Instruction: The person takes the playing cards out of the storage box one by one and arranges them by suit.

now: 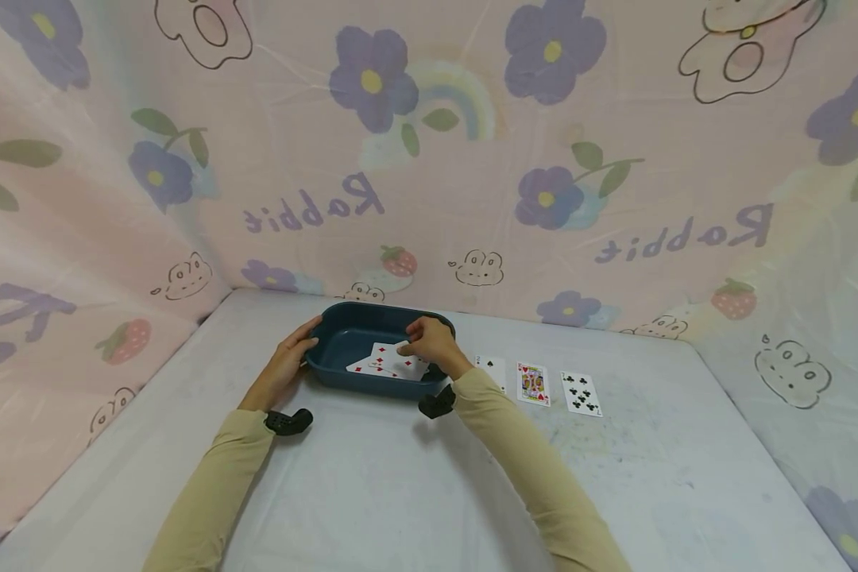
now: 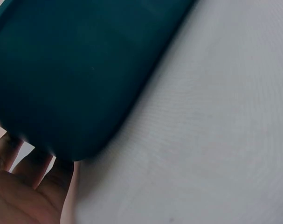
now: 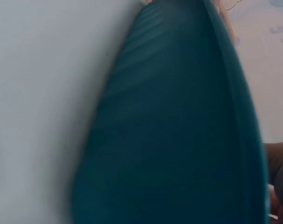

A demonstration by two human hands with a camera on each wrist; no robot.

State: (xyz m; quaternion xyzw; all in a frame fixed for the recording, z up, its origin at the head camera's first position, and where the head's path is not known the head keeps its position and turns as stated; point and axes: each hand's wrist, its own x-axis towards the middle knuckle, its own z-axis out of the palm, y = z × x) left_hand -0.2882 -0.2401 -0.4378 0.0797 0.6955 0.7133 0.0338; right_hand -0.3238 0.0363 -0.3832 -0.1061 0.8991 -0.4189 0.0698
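Observation:
A dark blue plastic basin (image 1: 368,384) stands on the table. Several playing cards (image 1: 361,366) with red diamonds lie overlapping inside it. My left hand (image 1: 282,364) is at the basin's left end, its fairly straight fingers touching the outer wall. In the left wrist view those fingers (image 2: 55,186) rest against the blue side. Over the basin's right half, my right hand (image 1: 432,343) pinches a diamond card (image 1: 406,365) between thumb and fingers. The right wrist view shows mostly the basin wall (image 3: 169,121), with part of the right hand (image 3: 282,182) behind the rim.
Right of the basin, a spade card (image 1: 492,368), a king of hearts (image 1: 533,384) and a club card (image 1: 581,394) lie face up in a row. My right forearm partly covers the spade card. A patterned cloth (image 1: 436,175) hangs behind the white table (image 1: 357,492).

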